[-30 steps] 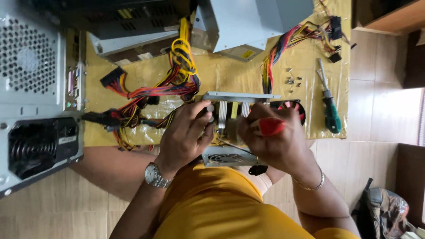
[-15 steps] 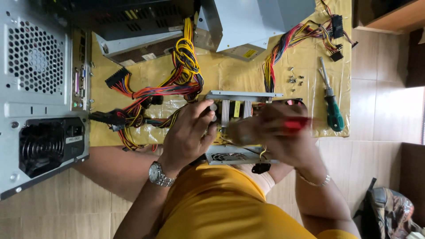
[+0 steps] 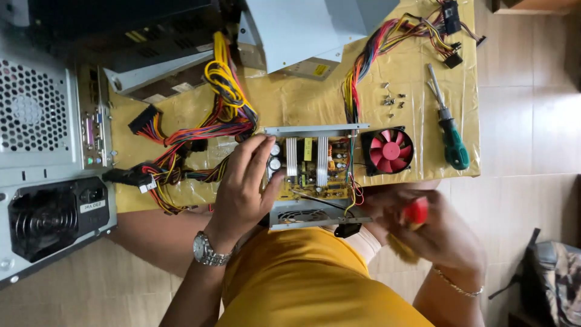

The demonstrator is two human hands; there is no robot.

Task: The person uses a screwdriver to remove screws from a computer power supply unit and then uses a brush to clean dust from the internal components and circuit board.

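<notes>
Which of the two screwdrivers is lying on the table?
The green-handled screwdriver, lying right of the red fan. The red-handled one is in the right hand.

Open power supply unit [image 3: 315, 169] at near table edge. Left hand [image 3: 245, 181] covers its left side; no access there. Wire bundle [image 3: 193, 136] crowds space just beside, further left. Red fan [image 3: 387, 151] touches unit's right side. Right hand [image 3: 436, 233], closed around red-handled tool [image 3: 416, 212], off table edge, near unit's lower right. Bare yellow table cover [image 3: 290, 103] above unit: passable. Loose screws [image 3: 390, 100] and green-handled screwdriver [image 3: 448, 130] obstruct right part. Computer case [image 3: 48, 151] blocks left edge.
</notes>
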